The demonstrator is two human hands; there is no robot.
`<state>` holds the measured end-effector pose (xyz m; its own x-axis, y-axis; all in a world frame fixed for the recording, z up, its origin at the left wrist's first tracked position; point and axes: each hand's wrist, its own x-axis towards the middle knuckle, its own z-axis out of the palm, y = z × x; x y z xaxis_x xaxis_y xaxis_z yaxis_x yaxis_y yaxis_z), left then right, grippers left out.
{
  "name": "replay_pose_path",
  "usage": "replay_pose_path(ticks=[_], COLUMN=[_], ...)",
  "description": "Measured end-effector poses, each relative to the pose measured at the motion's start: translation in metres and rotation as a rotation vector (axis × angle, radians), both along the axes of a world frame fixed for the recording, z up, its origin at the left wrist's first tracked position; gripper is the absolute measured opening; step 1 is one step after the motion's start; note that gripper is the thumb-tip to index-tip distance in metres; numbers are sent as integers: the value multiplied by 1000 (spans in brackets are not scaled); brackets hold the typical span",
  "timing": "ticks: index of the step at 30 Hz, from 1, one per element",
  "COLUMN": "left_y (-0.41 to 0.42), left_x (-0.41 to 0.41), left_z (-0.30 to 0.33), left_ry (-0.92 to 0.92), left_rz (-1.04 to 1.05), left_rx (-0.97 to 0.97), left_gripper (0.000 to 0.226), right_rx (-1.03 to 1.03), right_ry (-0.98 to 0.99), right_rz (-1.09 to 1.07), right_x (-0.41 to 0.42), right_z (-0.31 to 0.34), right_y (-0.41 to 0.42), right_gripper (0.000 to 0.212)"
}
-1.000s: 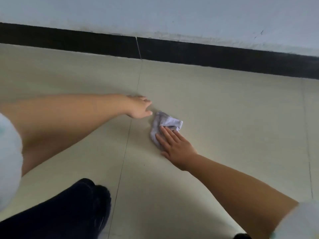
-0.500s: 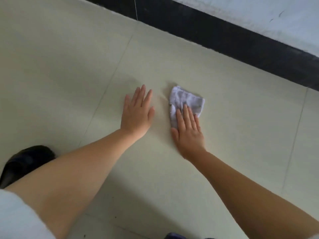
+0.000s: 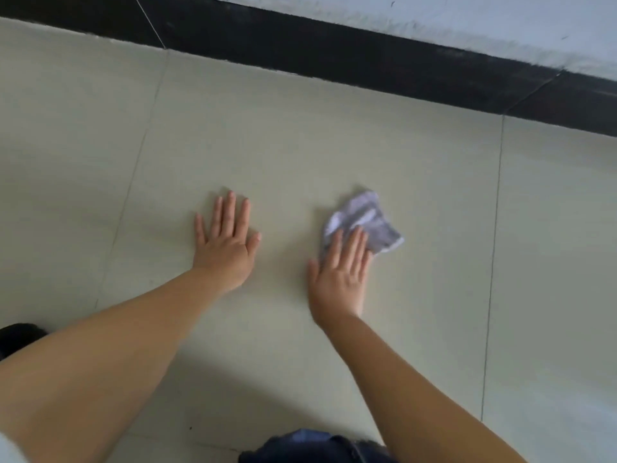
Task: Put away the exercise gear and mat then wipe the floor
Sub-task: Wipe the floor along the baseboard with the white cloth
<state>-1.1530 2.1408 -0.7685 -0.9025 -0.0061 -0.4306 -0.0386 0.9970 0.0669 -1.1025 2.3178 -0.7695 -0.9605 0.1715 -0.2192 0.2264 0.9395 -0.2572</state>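
A small crumpled pale grey cloth [image 3: 367, 218] lies on the cream tiled floor [image 3: 300, 145]. My right hand [image 3: 340, 275] presses flat on the cloth's near edge, fingers together and stretched out over it. My left hand [image 3: 227, 245] rests flat on the bare tile to the left of the cloth, fingers spread, holding nothing. A gap of bare tile separates the two hands. No exercise gear or mat is in view.
A black skirting band [image 3: 367, 61] runs along the foot of a white wall [image 3: 500, 21] at the back. My dark trouser knee [image 3: 317, 446] shows at the bottom edge, and a dark shape [image 3: 16, 335] sits at the far left.
My right hand has slid the cloth to the right, away from my left hand, widening the gap between them. The view has shifted, so more floor shows on the right.
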Motion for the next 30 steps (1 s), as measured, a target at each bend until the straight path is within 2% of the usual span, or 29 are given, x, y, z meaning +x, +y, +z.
replay_pose_path(ticks=[3,4,6,8,10,14,16,18,19,21,24,28,30], left_y=[2,3,10,20,33,68,86,98,99,98,98,100,98], left_x=[-5,-5,0,9,13,6,4,4,4,3,-2,-2,-2], left_z=[4,6,11,16,16,15,9,3,0,-7,-4,3,4], left_ry=[-6,4,60,98,69,44,44,21,24,33,-69,-81,-83], left_rz=[60,89,82,-4,-81,-183,-165,-78,-55,-53,-30,-5,-12], left_rx=[19,31,77,115,116,133,139,150,147,134,113,137,150], left_gripper=[59,58,56,64,76,67,65,69,71,74,70,69,71], right_rx=[-11,-34,-11,31,66,89,76,40,4,-68,-68,5,24], right_ry=[-83,-141,-84,-31,-58,-121,-140,-120,-89,-10,1,5,15], right_rz=[523,623,666,540,329,-177,-378,-480,-434,-136,265,602,572], right_x=[21,21,18,21,26,34,25,7,-3,-21,-62,-138,-169], right_z=[7,6,3,-3,-7,0,5,3,1,-4,0,-3,-4], right_y=[-60,-57,-26,22,85,205,217,186,160,98,34,42,72], right_gripper=[61,60,58,58,59,72,76,70,65,58,61,55,57])
